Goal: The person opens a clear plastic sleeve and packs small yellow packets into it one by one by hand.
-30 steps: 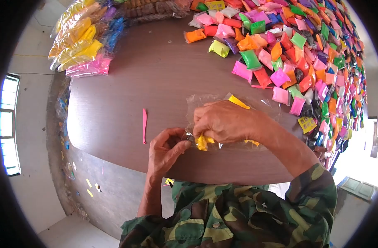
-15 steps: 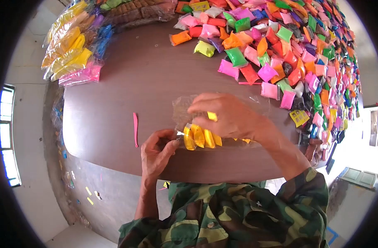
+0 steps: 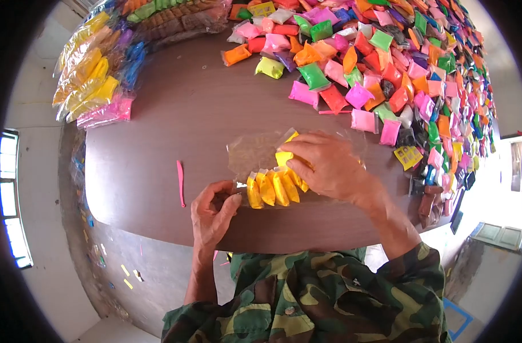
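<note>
A clear plastic bag (image 3: pixel 246 153) lies on the table in front of me, with a row of several yellow packets (image 3: pixel 274 190) along its near side. My left hand (image 3: pixel 213 212) is closed at the bag's left end, thumb and fingers pinching its edge. Over the bag, my right hand (image 3: pixel 325 166) grips another yellow packet (image 3: pixel 284 158) between thumb and fingers, above the row. Part of the row's right end is hidden beneath the right hand. A pink plastic knife-like tool (image 3: pixel 181 183) rests on the table left of my left hand.
A large heap of small coloured packets (image 3: pixel 381 68) covers the far and right side of the brown table (image 3: pixel 141 171). Filled clear bags of yellow packets (image 3: pixel 89 74) are stacked at the far left, with bags of brown packets (image 3: pixel 186 23) behind. Scraps lie on the floor (image 3: pixel 158 268).
My right hand has shifted slightly right and down, and the yellow packet in its fingers shows more plainly. The left hand keeps its place at the bag's edge. The whole view has shifted slightly.
</note>
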{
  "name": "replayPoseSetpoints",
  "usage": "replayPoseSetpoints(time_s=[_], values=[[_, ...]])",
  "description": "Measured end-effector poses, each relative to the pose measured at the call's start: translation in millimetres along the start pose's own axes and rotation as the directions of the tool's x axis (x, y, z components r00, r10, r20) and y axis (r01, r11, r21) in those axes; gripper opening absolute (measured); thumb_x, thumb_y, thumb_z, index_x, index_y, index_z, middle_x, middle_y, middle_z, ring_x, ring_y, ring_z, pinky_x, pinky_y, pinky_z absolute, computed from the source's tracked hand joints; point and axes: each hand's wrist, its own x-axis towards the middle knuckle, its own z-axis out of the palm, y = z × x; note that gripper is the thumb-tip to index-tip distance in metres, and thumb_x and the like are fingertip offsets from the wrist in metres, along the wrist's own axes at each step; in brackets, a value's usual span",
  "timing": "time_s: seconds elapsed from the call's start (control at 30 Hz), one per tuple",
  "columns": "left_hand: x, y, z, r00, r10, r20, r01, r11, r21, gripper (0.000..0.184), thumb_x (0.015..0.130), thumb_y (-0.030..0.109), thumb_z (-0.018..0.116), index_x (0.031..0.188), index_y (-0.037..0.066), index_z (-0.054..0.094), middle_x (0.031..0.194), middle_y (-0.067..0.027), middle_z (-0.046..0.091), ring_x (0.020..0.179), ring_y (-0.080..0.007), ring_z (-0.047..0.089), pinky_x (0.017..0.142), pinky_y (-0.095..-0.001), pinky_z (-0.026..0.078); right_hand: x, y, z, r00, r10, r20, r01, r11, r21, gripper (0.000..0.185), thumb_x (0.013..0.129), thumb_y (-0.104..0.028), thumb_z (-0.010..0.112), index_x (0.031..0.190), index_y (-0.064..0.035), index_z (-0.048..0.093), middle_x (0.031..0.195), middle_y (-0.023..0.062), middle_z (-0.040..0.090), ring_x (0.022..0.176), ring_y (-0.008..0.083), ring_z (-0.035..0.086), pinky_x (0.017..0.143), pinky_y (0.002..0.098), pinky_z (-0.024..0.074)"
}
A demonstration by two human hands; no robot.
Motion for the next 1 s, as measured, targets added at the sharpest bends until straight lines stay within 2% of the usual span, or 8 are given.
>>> replayPoseSetpoints(time_s=[0.37, 0.47, 0.6, 0.63, 0.7, 0.8, 0.9, 1.0], values=[[0.9, 0.8, 4.1, 0.999, 0.004, -0.040, -0.001, 0.996, 0.091, 0.023, 0.096, 0.006, 0.073, 0.115, -0.005, 0.070, 0.088, -0.0031, 0.070, 0.072, -0.0074, 0.062, 0.064, -0.0225, 0.050, -6.4, -30.0, -6.8, 0.990, 0.131, 0.060, -0.128, 0.991, -0.041, 0.020, 0.090, -0.026, 0.072, 0.085, -0.0071, 0.071, 0.091, 0.0113, 0.073, 0.091, 0.0318, 0.069, 0.082, 0.0470, 0.0542], [-1.2, -4.7, 3.7, 0.999, 0.023, -0.042, -0.019, 0.996, 0.093, 0.026, 0.096, 0.008, 0.074, 0.117, -0.005, 0.069, 0.092, -0.0045, 0.070, 0.075, -0.0080, 0.062, 0.067, -0.0229, 0.052, -11.4, -28.5, -0.9, 0.987, 0.159, -0.013, -0.160, 0.986, -0.055, 0.021, 0.091, -0.027, 0.072, 0.083, -0.0076, 0.072, 0.090, 0.0114, 0.072, 0.092, 0.0318, 0.068, 0.084, 0.0468, 0.0536], [-6.9, -8.6, 4.3, 0.994, 0.083, -0.070, -0.072, 0.987, 0.142, 0.038, 0.090, 0.013, 0.080, 0.122, -0.004, 0.068, 0.109, -0.0112, 0.071, 0.090, -0.0142, 0.067, 0.072, -0.0267, 0.056, -19.5, -25.0, -0.1, 0.992, 0.090, -0.089, -0.094, 0.994, -0.049, 0.018, 0.091, -0.025, 0.072, 0.092, -0.0075, 0.076, 0.093, 0.0117, 0.072, 0.096, 0.0320, 0.068, 0.089, 0.0463, 0.0527], [-8.1, -5.4, 6.2, 0.975, 0.208, -0.080, -0.181, 0.948, 0.260, 0.041, 0.088, 0.014, 0.082, 0.122, -0.003, 0.068, 0.114, -0.0129, 0.070, 0.095, -0.0175, 0.068, 0.075, -0.0297, 0.057, -22.1, -24.4, -1.1, 0.992, 0.074, -0.100, -0.079, 0.996, -0.046, 0.018, 0.091, -0.024, 0.073, 0.097, -0.0074, 0.077, 0.095, 0.0120, 0.071, 0.097, 0.0327, 0.067, 0.091, 0.0462, 0.0524], [-10.8, 7.7, 10.9, 0.893, 0.448, -0.054, -0.371, 0.797, 0.477, 0.048, 0.083, 0.016, 0.085, 0.124, -0.001, 0.067, 0.122, -0.0162, 0.069, 0.106, -0.0241, 0.068, 0.082, -0.0358, 0.059, -27.1, -25.0, -2.7, 0.989, 0.048, -0.138, -0.056, 0.997, -0.050, 0.020, 0.091, -0.021, 0.073, 0.105, -0.0068, 0.076, 0.099, 0.0123, 0.071, 0.099, 0.0341, 0.067, 0.093, 0.0464, 0.0519], [-12.3, 24.8, 8.9, 0.779, 0.623, 0.071, -0.515, 0.572, 0.639, 0.053, 0.080, 0.016, 0.083, 0.128, -0.001, 0.067, 0.129, -0.0197, 0.067, 0.112, -0.0354, 0.068, 0.096, -0.0457, 0.056, -31.5, -28.8, -5.5, 0.970, 0.054, -0.238, -0.060, 0.998, -0.020, 0.027, 0.091, -0.016, 0.075, 0.116, -0.0057, 0.074, 0.106, 0.0130, 0.070, 0.102, 0.0363, 0.066, 0.095, 0.0473, 0.0517], [-4.3, 49.1, 16.7, 0.756, 0.633, 0.170, -0.580, 0.525, 0.623, 0.051, 0.081, 0.017, 0.084, 0.126, 0.001, 0.069, 0.127, -0.0180, 0.069, 0.112, -0.0369, 0.067, 0.098, -0.0466, 0.054, -38.6, -29.8, -12.4, 0.920, 0.133, -0.368, -0.117, 0.991, 0.066, 0.031, 0.089, -0.008, 0.076, 0.119, -0.0046, 0.072, 0.110, 0.0143, 0.070, 0.102, 0.0372, 0.067, 0.092, 0.0469, 0.0527], [10.4, 71.8, 35.5, 0.821, 0.508, 0.261, -0.549, 0.577, 0.604, 0.045, 0.081, 0.018, 0.085, 0.121, 0.002, 0.071, 0.124, -0.0167, 0.071, 0.112, -0.0373, 0.067, 0.098, -0.0453, 0.054, -64.5, -27.1, -15.7, 0.853, 0.185, -0.488, -0.166, 0.983, 0.082, 0.031, 0.087, -0.002, 0.075, 0.118, -0.0036, 0.072, 0.111, 0.0158, 0.070, 0.100, 0.0367, 0.067, 0.088, 0.0447, 0.0539]])
